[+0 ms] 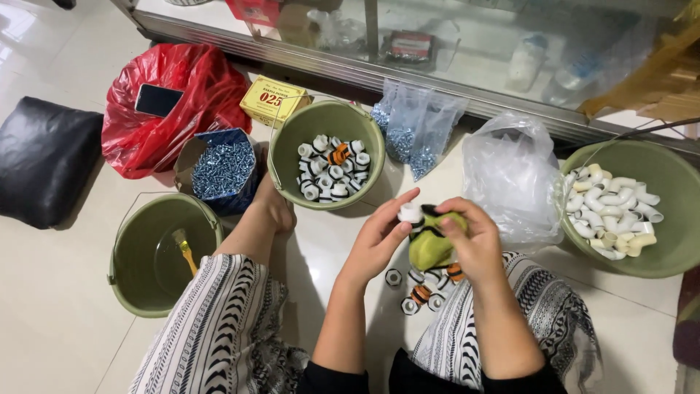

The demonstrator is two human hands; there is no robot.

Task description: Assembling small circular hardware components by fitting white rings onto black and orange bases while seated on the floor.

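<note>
- Left hand (379, 237) pinches a small white fitting (410, 212) between thumb and fingertips, held above the floor in front of the person's knees.
- Right hand (474, 241) is closed around a yellow-green tool (430, 244) with a black band; its tip sits right against the white fitting.
- Loose fittings on the floor (423, 288) just below the hands (white, some with orange-and-black bands), between the person's patterned trouser legs.
- Middle green bucket (292, 157) holds more banded white fittings, just beyond the hands.
- Right green bucket (674, 190) holds plain white elbow pipes, with a clear plastic bag (510, 175) beside it.
- Left green bucket (138, 248) holds one yellow-handled tool (186, 252).
- Blue box of screws (222, 168) stands next to the middle bucket; clear bags of screws (415, 131) lie on its other side.
- Red plastic bag (175, 109) with a phone (158, 99) resting on it (far left), black cushion (44, 157) beside that.
</note>
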